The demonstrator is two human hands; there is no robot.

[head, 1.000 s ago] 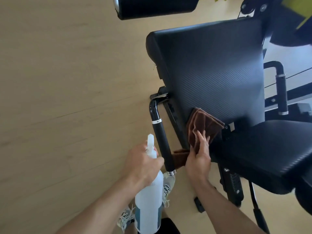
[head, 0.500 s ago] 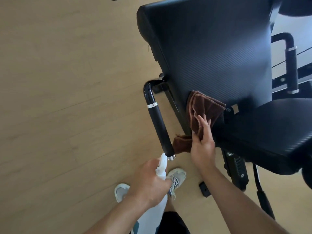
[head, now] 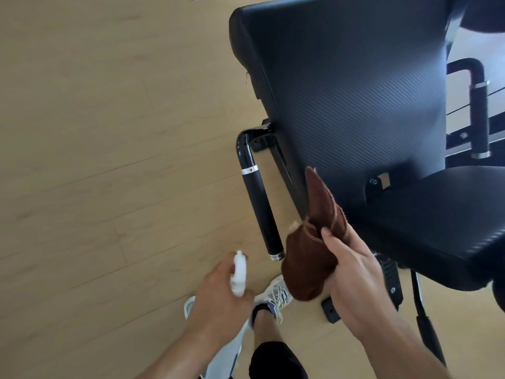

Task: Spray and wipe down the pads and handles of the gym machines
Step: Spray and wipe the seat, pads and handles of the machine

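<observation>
— How far along?
— Hard to judge. Right hand point(head: 355, 285) gripping the brown cloth point(head: 311, 258), bunched, lifted just off the lower edge of the back pad point(head: 355, 86). Left hand point(head: 218, 294) wrapped round the spray bottle point(head: 238, 273), held low, nozzle up. No wet streaks readable on the pad.
— Left to do?
— Probably the near handle point(head: 261, 212), right beside the cloth; then the seat pad point(head: 442, 214) and the far handle point(head: 478, 116) beyond the back pad.
— Anything in the way?
— Not much. Own shoe point(head: 273, 298) on the wood floor point(head: 95, 160) just under the handle tip; black frame foot point(head: 331, 310) near the right wrist. Cloth folded thick, likely worth spreading before wrapping the grip.
</observation>
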